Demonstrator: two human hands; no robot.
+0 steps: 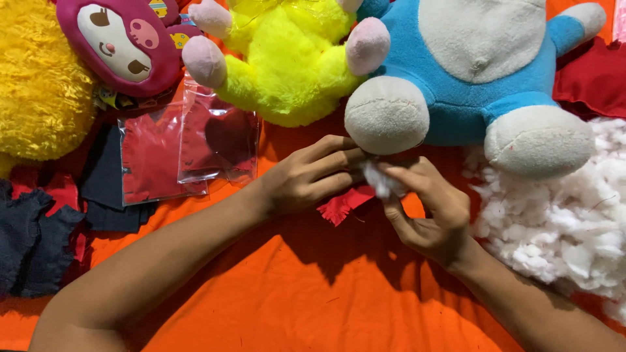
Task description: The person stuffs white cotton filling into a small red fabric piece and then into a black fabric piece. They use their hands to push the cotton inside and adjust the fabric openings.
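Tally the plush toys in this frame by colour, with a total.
Yellow: 2, a shaggy plush and a plush with pink paws.
Blue and white: 1, the blue toy.
Maroon: 1, the face plush.
Total: 4

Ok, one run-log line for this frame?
left hand: on small red felt piece | right hand: pinching white stuffing tuft | surface: orange cloth

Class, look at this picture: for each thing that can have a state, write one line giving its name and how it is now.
Left hand: fingers pinching the small red fabric piece.
Right hand: fingertips gripping a tuft of white stuffing.
Loose white stuffing pile: heaped, uncontained.
Blue and white plush toy: lying on its back.
Clear plastic bags: flat, red pieces inside.
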